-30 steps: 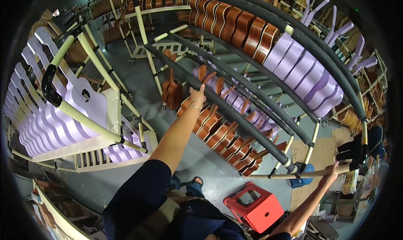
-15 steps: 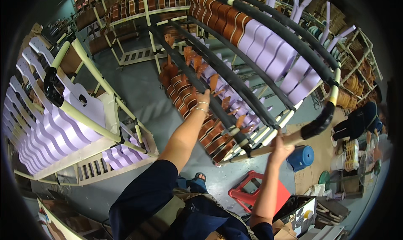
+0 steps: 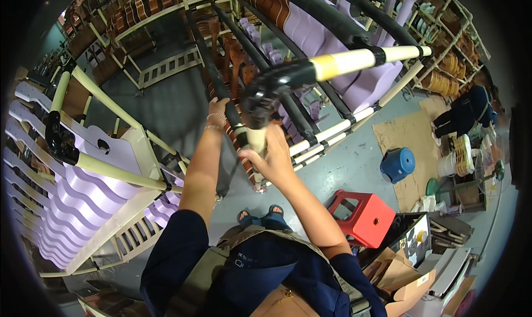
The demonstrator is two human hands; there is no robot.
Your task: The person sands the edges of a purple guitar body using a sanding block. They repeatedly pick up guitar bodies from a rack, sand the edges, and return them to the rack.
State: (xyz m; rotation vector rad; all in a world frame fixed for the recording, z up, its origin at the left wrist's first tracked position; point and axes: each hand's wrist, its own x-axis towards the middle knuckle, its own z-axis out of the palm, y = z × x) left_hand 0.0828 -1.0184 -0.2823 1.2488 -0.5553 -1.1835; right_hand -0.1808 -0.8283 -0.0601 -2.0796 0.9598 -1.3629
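In front of me is a rack of cream pipes (image 3: 396, 54) with black padded rails. Its upper tier carries lilac guitars (image 3: 368, 87) and brown guitars (image 3: 269, 8); more brown and lilac ones stand in the lower tier. My left hand (image 3: 218, 111) is closed around a black padded rail (image 3: 206, 62) on the rack's left side. At the near end, my right hand (image 3: 276, 153) grips a cream pipe (image 3: 256, 139) just below a blurred black elbow joint (image 3: 277, 87). Its fingers are partly hidden behind the pipe.
To my left, another pipe rack (image 3: 119, 175) holds lilac guitars (image 3: 83, 211). A red stool (image 3: 371, 220) stands close on my right, beside cardboard boxes (image 3: 407, 284). Farther right are a blue stool (image 3: 399, 164) and a bending person (image 3: 470, 114). More guitar racks (image 3: 160, 23) stand behind.
The rack has swung, its near end shifting left and closer to me. Both hands have moved left with it, still gripping. Both my feet now show below.
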